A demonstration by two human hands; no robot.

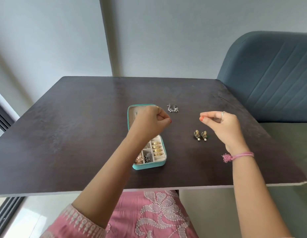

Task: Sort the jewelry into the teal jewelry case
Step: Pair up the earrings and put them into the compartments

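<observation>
The teal jewelry case (150, 166) lies open on the dark table (72, 134), its lid toward the far side. Gold rings (157, 148) fill its right slots, and a rose-gold piece and a dark piece sit in the front compartments. My left hand (149, 121) hovers over the lid with its fingertips pinched together, hiding part of the case. My right hand (223, 125) is raised to the right, also pinched. Nothing shows in either pinch or between the hands. A silver earring pair (172, 108) lies beyond the case, and a gold pearl-drop pair (200, 135) lies below my right hand.
A blue padded chair (273, 74) stands at the table's right side. The table's near edge (149, 189) runs just above my pink embroidered lap. A window frame borders the left.
</observation>
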